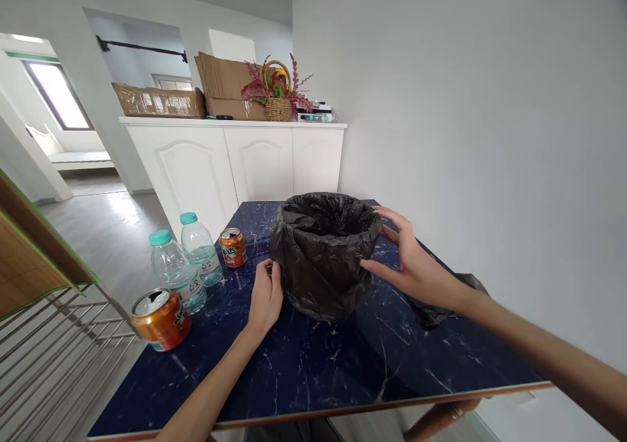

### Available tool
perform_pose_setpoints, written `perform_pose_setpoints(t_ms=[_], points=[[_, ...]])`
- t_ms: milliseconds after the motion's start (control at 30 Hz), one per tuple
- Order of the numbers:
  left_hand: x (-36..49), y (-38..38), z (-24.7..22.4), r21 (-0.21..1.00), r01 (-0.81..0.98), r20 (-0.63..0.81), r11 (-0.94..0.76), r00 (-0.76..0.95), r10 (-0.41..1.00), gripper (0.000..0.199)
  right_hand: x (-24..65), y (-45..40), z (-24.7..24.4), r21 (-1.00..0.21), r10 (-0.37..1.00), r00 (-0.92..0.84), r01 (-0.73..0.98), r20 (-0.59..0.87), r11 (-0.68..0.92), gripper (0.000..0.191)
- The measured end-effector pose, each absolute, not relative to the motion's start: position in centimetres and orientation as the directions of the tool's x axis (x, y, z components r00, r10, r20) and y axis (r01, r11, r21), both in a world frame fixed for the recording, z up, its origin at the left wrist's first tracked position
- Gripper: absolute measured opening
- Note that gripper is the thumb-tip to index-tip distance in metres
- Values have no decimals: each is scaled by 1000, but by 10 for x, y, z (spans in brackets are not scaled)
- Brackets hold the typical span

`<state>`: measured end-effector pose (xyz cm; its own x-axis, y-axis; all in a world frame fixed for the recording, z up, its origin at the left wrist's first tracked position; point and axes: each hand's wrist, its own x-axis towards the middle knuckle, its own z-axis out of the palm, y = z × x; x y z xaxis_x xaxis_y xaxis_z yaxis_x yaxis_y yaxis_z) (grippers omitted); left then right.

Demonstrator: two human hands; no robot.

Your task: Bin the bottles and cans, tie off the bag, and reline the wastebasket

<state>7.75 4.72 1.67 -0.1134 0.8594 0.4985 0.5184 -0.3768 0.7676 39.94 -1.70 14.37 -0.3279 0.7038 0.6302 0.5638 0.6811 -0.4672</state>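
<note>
A bin lined with a black plastic bag [323,266] stands upright on the dark blue marbled table [313,370], the bag folded over its rim. My left hand [267,292] is at the bin's left side, fingers curled together against the bag; whether they pinch any of it is too small to tell. On the other side, my right hand [404,252] rests against the bin with thumb and fingers spread, the fingertips near the rim. Part of another black bag [431,308] lies behind my right forearm.
Left of the bin stand two orange cans [161,321] and two water bottles with teal caps [179,272]. A wire rack [73,337] is at the far left. Beyond the table, a white cabinet [259,161] holds cardboard boxes [159,101] and a flower basket [279,109].
</note>
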Motion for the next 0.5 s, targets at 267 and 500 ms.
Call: perform_pose_setpoints(t_ms=[267,500], points=[[77,52,9,757,515,558,-403,-188,808,47,385,-45,79,-303,589,-224,687,776,660,32],[77,54,12,670,553,648,-495,-110,754,53,395,-49,45,-237,657,-554,644,512,727,20]])
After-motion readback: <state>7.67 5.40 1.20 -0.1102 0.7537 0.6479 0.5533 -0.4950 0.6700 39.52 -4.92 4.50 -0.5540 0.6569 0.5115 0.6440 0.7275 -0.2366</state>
